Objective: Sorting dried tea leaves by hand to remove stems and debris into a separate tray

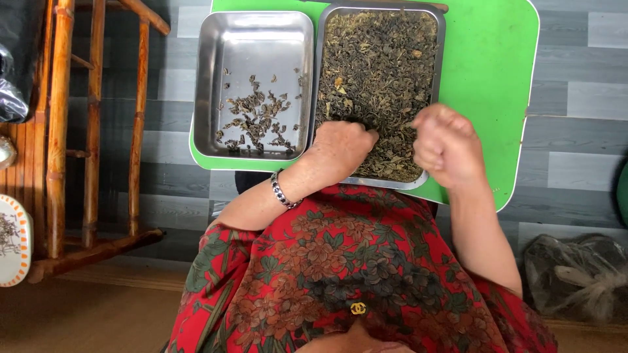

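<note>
Head view: left hand point(341, 147) down in the full tray point(439, 78) at its 7 o'clock corner, fingers curled into the dried leaves point(379, 59), a pinch likely but hidden under the knuckles, so cannot tell; steel bracelet point(282, 191) on that wrist. Right hand point(446, 145) raised just off the tray's 4 o'clock edge, fingers pressed together in a loose fist, contents not visible. Second tray point(208, 85) touching at 9 o'clock, holding a sparse scatter of sorted bits point(255, 121); both on a green board point(497, 59), bamboo chair point(91, 131) farther toward 9 o'clock.
</note>
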